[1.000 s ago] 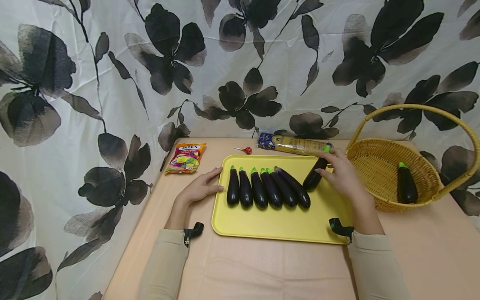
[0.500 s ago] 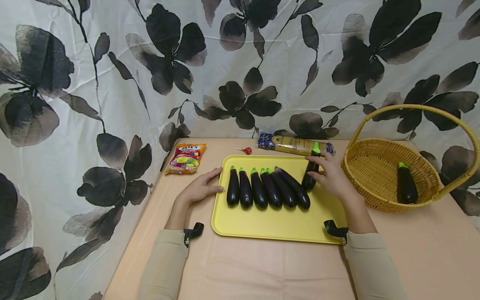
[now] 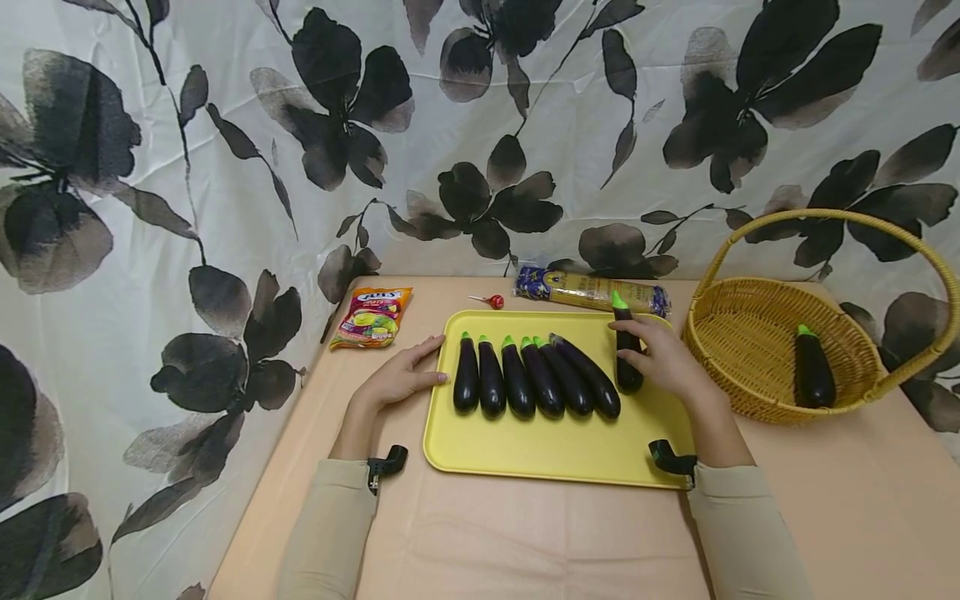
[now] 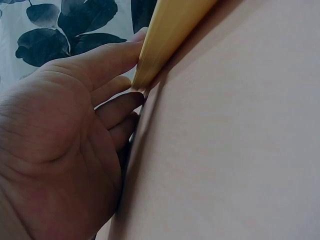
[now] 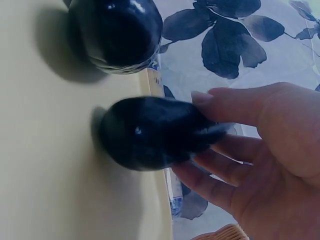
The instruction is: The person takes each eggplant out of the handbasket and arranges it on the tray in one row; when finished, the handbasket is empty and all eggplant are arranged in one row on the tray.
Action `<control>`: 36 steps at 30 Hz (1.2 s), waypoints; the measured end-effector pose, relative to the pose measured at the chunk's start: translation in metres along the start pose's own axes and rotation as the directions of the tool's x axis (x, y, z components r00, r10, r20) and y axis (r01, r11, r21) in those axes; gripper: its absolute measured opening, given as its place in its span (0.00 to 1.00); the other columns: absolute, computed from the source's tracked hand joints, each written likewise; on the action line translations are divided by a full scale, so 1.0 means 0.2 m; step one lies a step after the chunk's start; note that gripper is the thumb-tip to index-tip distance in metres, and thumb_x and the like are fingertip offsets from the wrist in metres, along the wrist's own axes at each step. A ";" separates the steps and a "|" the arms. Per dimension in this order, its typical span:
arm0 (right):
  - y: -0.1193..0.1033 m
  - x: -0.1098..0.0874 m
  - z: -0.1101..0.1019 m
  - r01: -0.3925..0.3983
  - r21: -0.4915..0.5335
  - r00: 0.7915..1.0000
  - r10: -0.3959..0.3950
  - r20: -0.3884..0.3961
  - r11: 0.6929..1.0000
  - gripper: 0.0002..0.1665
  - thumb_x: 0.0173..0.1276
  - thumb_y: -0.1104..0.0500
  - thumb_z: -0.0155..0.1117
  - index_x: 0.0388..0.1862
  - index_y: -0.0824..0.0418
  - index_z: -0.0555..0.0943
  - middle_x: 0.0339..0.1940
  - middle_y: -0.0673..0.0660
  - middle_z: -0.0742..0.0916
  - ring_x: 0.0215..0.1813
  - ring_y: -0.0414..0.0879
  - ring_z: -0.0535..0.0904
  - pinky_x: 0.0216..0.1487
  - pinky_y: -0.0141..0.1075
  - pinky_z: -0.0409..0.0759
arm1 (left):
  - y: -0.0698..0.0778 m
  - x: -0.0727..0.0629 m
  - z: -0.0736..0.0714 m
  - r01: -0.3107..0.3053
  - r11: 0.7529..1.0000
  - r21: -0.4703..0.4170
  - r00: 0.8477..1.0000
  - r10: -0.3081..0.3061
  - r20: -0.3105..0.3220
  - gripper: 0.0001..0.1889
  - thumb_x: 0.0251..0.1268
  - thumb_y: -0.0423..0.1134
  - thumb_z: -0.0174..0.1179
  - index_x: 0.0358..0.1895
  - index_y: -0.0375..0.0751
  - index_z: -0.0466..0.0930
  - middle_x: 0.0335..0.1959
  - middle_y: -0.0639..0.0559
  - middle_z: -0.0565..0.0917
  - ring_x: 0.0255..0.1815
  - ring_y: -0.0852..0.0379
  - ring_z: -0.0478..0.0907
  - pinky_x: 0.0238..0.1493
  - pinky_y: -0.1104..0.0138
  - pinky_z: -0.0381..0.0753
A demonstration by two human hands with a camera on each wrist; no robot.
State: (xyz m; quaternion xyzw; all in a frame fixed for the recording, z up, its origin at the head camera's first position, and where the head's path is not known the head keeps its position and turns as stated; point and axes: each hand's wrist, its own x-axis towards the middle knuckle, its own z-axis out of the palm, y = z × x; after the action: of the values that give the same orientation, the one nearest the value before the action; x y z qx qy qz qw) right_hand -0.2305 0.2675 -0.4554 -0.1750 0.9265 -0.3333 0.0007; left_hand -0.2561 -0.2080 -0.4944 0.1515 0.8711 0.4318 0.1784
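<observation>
Six or so glossy eggplants, several in a row, lie on a yellow tray point(image 3: 525, 454), stems toward the back; the rightmost of the row point(image 3: 587, 377) slants. My right hand point(image 3: 663, 354) pinches another eggplant point(image 3: 628, 358) between thumb and fingers, to the right of that row. Its green stem end overhangs the tray's back rim. In the right wrist view this held eggplant point(image 5: 145, 132) shows its rounded end close to the tray surface; whether it touches is unclear. My left hand point(image 3: 401, 375) rests against the tray's left rim, its fingers extended and fingertips touching the edge.
A wicker basket point(image 3: 765, 342) with a tall handle stands right of the tray, holding one eggplant point(image 3: 814, 371). Behind the tray lie a pasta packet point(image 3: 592, 292) and a red lollipop point(image 3: 495, 301). A candy bag point(image 3: 371, 317) lies at back left, before a floral curtain.
My right hand has brought its eggplant leftward over the tray, away from the basket side, and turned it nearly straight, with a slight lowering lately. My left hand has stayed put.
</observation>
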 end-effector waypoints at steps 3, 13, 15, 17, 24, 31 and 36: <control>0.01 0.00 0.00 -0.011 0.009 0.999 0.011 0.032 1.000 0.28 0.75 0.66 0.65 0.72 0.67 0.75 0.71 0.73 0.77 0.73 0.71 0.71 0.65 0.65 0.77 | 0.00 0.00 0.00 -0.001 1.000 -0.002 1.000 0.001 0.002 0.43 0.68 0.53 0.69 0.83 0.56 0.59 0.86 0.47 0.54 0.88 0.47 0.45 0.87 0.47 0.43; 0.03 0.00 0.02 -0.039 0.034 0.997 0.036 0.075 0.999 0.25 0.78 0.63 0.62 0.71 0.68 0.76 0.71 0.72 0.77 0.74 0.70 0.70 0.69 0.66 0.73 | 0.01 0.00 0.00 0.012 1.000 -0.001 1.000 -0.012 -0.001 0.42 0.68 0.53 0.69 0.83 0.57 0.60 0.86 0.48 0.54 0.88 0.48 0.45 0.87 0.47 0.43; 0.03 0.00 0.03 -0.035 0.040 0.997 0.031 0.076 0.999 0.25 0.78 0.63 0.62 0.71 0.68 0.76 0.72 0.72 0.77 0.73 0.71 0.71 0.69 0.67 0.73 | 0.01 0.00 0.00 0.010 1.000 -0.002 1.000 -0.009 0.002 0.43 0.68 0.53 0.69 0.83 0.57 0.60 0.86 0.47 0.54 0.88 0.47 0.45 0.87 0.46 0.43; 0.03 0.01 0.03 -0.032 0.046 0.996 0.028 0.082 0.998 0.24 0.78 0.63 0.62 0.70 0.67 0.77 0.71 0.72 0.77 0.73 0.71 0.71 0.69 0.67 0.72 | 0.01 0.00 0.00 0.013 1.000 -0.002 1.000 -0.013 0.004 0.43 0.68 0.53 0.69 0.83 0.57 0.60 0.86 0.47 0.54 0.88 0.47 0.45 0.87 0.47 0.43; 0.01 0.01 0.05 -0.012 0.042 0.991 0.006 0.130 0.999 0.21 0.80 0.63 0.59 0.68 0.65 0.79 0.71 0.72 0.77 0.73 0.71 0.71 0.71 0.67 0.71 | 0.01 0.00 0.00 0.014 1.000 0.006 1.000 -0.014 -0.001 0.42 0.69 0.53 0.68 0.83 0.58 0.60 0.86 0.48 0.54 0.88 0.49 0.46 0.87 0.48 0.44; 0.02 0.01 0.07 0.002 0.040 0.990 -0.008 0.139 0.999 0.20 0.81 0.64 0.57 0.68 0.65 0.80 0.68 0.71 0.79 0.71 0.70 0.73 0.69 0.66 0.72 | 0.00 0.00 0.00 0.006 1.000 0.007 1.000 -0.006 -0.002 0.42 0.69 0.53 0.68 0.83 0.57 0.60 0.86 0.48 0.54 0.88 0.48 0.46 0.87 0.48 0.44; 0.03 0.02 0.09 0.028 0.031 0.988 -0.032 0.153 0.999 0.20 0.81 0.64 0.56 0.68 0.65 0.80 0.66 0.70 0.81 0.69 0.69 0.75 0.68 0.65 0.74 | 0.00 0.00 0.00 0.005 1.000 0.004 1.000 -0.005 -0.003 0.43 0.68 0.54 0.69 0.83 0.57 0.59 0.86 0.47 0.54 0.88 0.48 0.46 0.87 0.47 0.44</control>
State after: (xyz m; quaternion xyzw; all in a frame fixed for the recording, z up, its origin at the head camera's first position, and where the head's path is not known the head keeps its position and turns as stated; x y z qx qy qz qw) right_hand -0.2333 0.2591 -0.4734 -0.2140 0.9160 -0.3322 0.0694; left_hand -0.2567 -0.2075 -0.4938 0.1492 0.8725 0.4299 0.1778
